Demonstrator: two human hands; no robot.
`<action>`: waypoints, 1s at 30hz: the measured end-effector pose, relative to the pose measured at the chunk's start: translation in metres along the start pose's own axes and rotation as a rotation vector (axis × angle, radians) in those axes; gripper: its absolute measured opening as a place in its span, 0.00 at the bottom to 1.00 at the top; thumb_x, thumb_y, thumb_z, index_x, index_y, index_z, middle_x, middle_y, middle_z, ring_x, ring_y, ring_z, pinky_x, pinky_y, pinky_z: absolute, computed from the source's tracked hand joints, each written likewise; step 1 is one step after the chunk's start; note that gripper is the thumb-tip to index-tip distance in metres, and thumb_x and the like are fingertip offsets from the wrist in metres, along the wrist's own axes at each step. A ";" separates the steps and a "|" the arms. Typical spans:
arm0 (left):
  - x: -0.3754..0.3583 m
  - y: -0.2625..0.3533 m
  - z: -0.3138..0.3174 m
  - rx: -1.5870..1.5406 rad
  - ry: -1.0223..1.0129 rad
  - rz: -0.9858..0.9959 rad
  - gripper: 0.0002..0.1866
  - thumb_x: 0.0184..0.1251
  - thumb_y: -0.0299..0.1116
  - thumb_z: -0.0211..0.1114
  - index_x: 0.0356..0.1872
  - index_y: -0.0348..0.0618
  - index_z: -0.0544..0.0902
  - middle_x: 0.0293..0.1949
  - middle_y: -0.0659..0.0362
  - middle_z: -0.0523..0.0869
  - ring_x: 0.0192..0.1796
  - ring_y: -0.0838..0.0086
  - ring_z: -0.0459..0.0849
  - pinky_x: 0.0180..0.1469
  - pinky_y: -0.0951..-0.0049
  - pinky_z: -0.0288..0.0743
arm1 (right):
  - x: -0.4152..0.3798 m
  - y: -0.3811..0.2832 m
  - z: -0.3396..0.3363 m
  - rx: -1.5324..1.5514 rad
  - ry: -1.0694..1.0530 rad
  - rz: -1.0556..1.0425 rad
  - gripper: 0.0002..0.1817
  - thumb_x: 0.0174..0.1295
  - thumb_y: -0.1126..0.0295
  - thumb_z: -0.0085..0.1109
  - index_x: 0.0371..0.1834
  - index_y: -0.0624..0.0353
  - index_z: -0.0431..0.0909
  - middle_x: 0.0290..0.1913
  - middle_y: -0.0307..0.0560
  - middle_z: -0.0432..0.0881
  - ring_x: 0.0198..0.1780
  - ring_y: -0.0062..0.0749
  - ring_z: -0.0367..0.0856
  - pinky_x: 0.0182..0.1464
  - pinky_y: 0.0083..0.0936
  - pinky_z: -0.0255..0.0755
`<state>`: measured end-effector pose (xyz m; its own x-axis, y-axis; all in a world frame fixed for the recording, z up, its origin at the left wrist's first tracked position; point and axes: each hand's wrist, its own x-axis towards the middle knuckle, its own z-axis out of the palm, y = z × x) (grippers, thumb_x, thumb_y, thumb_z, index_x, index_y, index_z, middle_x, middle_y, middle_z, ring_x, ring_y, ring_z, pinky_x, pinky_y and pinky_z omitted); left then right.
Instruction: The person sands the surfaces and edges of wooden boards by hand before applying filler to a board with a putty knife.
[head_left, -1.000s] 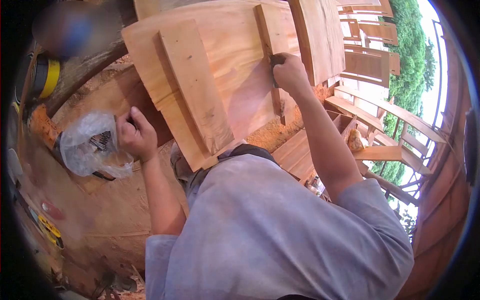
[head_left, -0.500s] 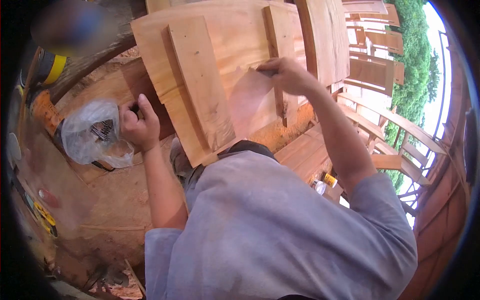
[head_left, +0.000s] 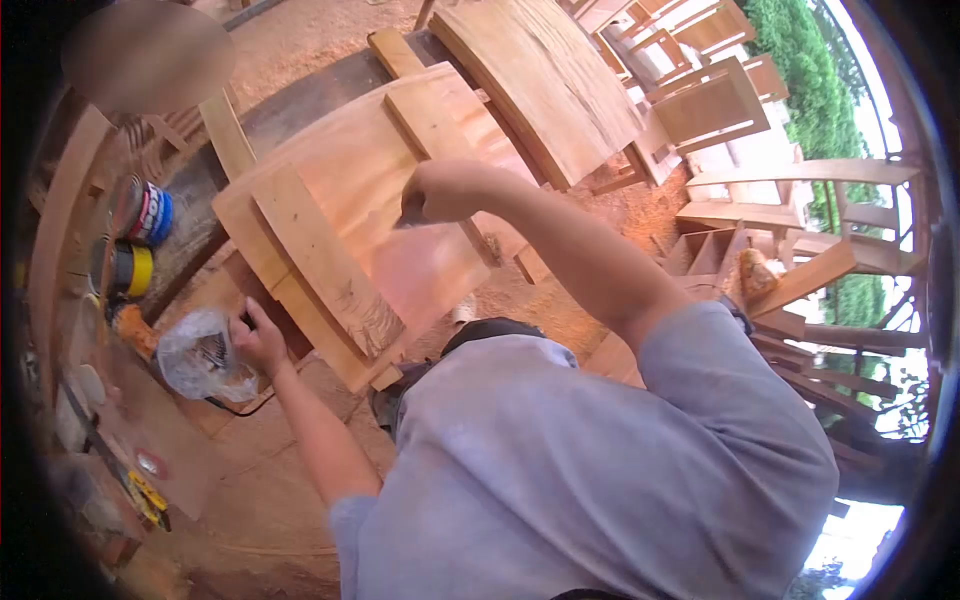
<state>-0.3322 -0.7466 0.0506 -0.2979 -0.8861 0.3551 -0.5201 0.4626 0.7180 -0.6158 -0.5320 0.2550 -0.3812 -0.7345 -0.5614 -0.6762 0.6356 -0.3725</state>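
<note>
Reddish-tan wooden panel (head_left: 350, 180), grey shirt (head_left: 600, 470)

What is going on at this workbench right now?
A person in a grey shirt leans over a curved wooden panel with two battens across it. The right hand is closed on something small and dark, pressed to the panel's face between the battens. The left hand rests at a clear plastic bag that seems to hold nails or screws, beside the panel's near edge. Tape rolls lie further left, and wooden chairs stand behind.
</note>
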 end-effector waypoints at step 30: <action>-0.018 0.217 -0.176 -0.864 -0.143 -0.312 0.13 0.68 0.43 0.66 0.38 0.42 0.83 0.34 0.63 0.85 0.34 0.77 0.82 0.35 0.78 0.72 | -0.174 0.180 -0.021 1.694 0.612 -0.668 0.32 0.73 0.53 0.52 0.72 0.62 0.61 0.69 0.62 0.70 0.71 0.51 0.69 0.73 0.52 0.61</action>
<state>-0.2985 -0.6356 0.3056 -0.3705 -0.9282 0.0354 0.1668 -0.0290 0.9856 -0.6844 -0.2945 0.3012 -0.7502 -0.6515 0.1125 0.3001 -0.4872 -0.8201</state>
